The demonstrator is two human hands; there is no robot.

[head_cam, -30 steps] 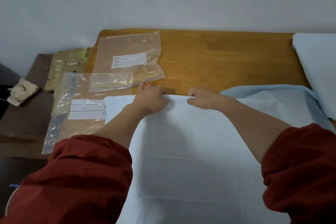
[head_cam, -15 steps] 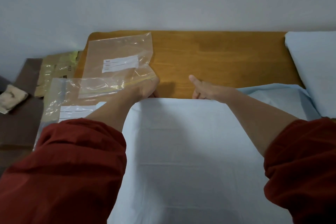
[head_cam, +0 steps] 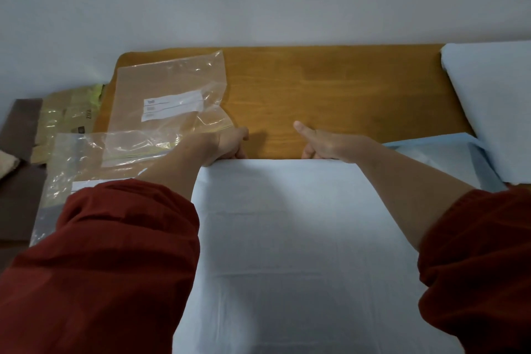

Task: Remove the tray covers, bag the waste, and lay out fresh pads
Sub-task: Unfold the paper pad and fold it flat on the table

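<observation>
Across the near half of the wooden bench lies a white pad, spread flat with faint fold creases running over it, its far edge straight across the middle of the wood. Both forearms reach over it out of pushed-up dark red sleeves. Against the bench's right end sits a pale blue folded stack, and a blue-edged pad pokes out between that stack and the white one. On the left, a clear zip bag lies on the wood, overlapping a second clear bag nearer the person. Behind them, a yellowish packet rests partly on a dark side table. The left hand sits at the pad's far edge, its fingers curled down over the hem and gripping it, just beside the first bag's corner. The right hand grips the same edge, fingers tucked under and thumb stuck out over the wood. The white label on the first bag carries grey printed lines too blurred to read, and the packet's dark lettering is likewise unclear.
</observation>
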